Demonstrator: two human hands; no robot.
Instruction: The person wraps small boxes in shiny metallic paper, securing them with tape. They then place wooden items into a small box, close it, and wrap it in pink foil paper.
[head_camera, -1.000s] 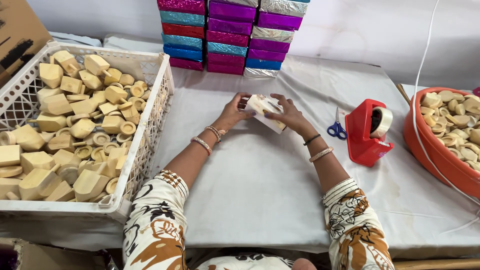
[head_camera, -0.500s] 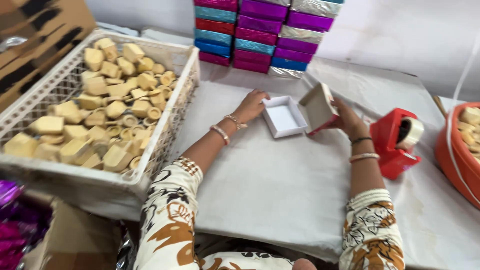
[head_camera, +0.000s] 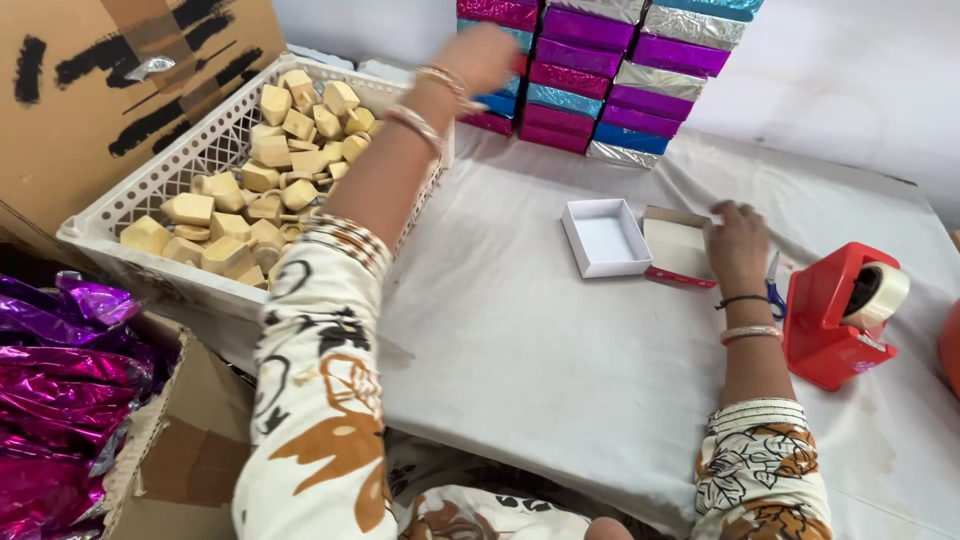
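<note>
Two halves of a small box lie open on our white cloth-covered table (head_camera: 560, 360): the white box tray (head_camera: 605, 237) sits face up, and just beside it on its right lies the box lid (head_camera: 678, 247), cardboard-coloured inside with a red edge. Our right hand (head_camera: 738, 247) rests flat on that lid, fingers spread and pressing down, gripping nothing. Our left hand (head_camera: 478, 52) is raised and blurred near the far corner of the white plastic crate (head_camera: 190, 160) of pale wooden blocks (head_camera: 260, 185); we cannot tell how open it is or whether it holds anything. Behind the tray rises a stack of foil-wrapped boxes (head_camera: 600, 70). A red tape dispenser (head_camera: 835, 315) stands near our right wrist, with blue-handled scissors (head_camera: 776, 290) between them. Crumpled purple foil (head_camera: 60, 400) fills a carton at lower left.
</note>
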